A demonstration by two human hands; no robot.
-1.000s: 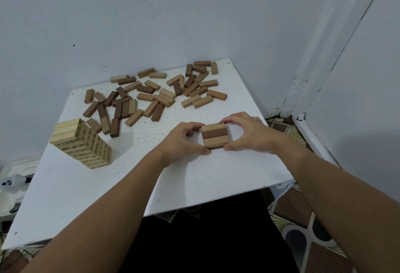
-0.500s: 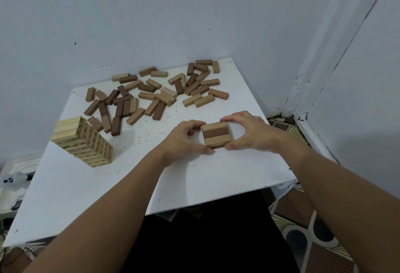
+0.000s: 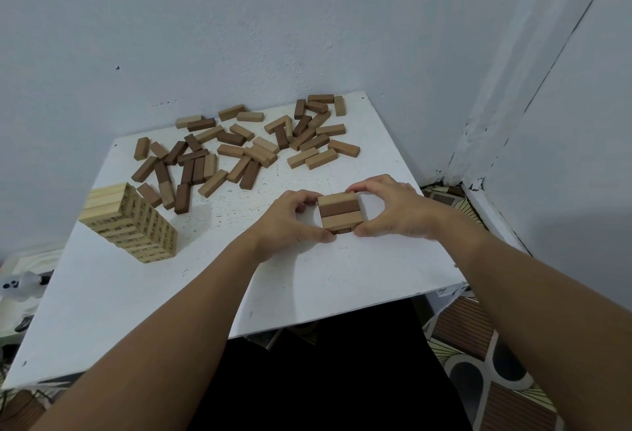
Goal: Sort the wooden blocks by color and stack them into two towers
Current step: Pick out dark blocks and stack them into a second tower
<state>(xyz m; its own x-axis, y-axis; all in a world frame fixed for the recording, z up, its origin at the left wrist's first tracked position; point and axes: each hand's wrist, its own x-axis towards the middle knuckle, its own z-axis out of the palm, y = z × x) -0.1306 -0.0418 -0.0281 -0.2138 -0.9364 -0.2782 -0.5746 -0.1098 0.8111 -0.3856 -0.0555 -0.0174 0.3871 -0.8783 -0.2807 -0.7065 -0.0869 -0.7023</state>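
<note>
1. Left hand (image 3: pixel 285 222) and right hand (image 3: pixel 393 210): fingers (image 3: pixel 366 187) curled, clamped on opposite sides of the small stack (image 3: pixel 341 211); thumbs at its near corners.
2. Stack: top layer of three blocks, tan, brown, tan; a lower layer just shows beneath. It sits on the desk (image 3: pixel 359 270), near the right front edge.
3. Change over the last second: essentially none. Both grips and the stack hold the same position. Judged: squaring-up of the layer, not placing.
4. Meaning: mixed shades in one layer, so colour sorting looks doubtful here; the second tower has barely started.
5. Left of the stack, well apart: pale tower (image 3: pixel 131 225), many layers, upright.
6. Behind the stack: loose pile (image 3: pixel 239 146) of tan and brown blocks, unsorted, along the wall (image 3: pixel 239 37).
</note>
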